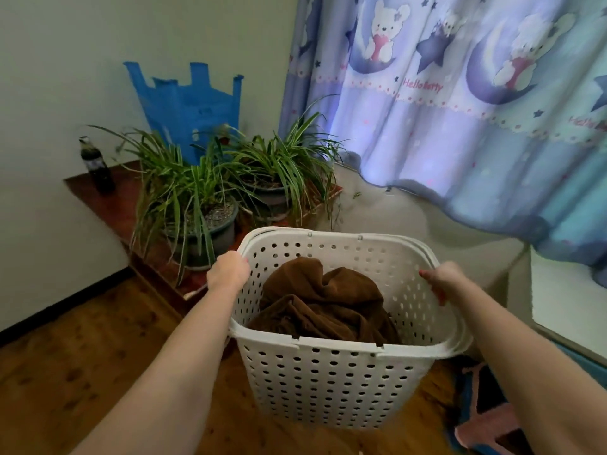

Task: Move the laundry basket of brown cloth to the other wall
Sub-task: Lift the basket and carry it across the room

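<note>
A white perforated laundry basket (331, 382) is in the centre of the head view, above the wooden floor. Crumpled brown cloth (322, 307) lies inside it. My left hand (228, 270) grips the basket's left rim. On the opposite side, my right hand (440, 280) grips the right rim. Both arms reach forward from the bottom of the frame. Whether the basket's base touches the floor is hidden.
Two potted spider plants (203, 205) (279, 172) stand on a low dark-red shelf (98, 198) ahead, with a dark bottle (97, 169) and a blue plastic bag (187, 106) by the wall. A blue bear-print curtain (460, 93) hangs at right. A rug (486, 421) lies at bottom right.
</note>
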